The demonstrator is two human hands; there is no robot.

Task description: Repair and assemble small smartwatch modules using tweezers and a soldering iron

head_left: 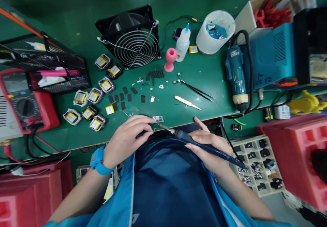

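Observation:
My right hand (208, 145) is closed round the dark blue handle of a soldering iron (204, 145), its tip pointing left at a small circuit board (157, 118) on the green table's (204, 80) near edge. My left hand (129, 135), with a blue watch on the wrist, lies beside that board with fingers drawn together and fingertips touching or pinching near it. What the fingers hold, if anything, is too small to name.
Several small devices with yellow batteries (89, 99) and black pads (122, 97) lie left of centre. Tweezers (196, 91), a pale pick (186, 102), a black fan (133, 38), a glue bottle (183, 45), a red multimeter (25, 101), a blue rotary tool (236, 75) and red trays surround them.

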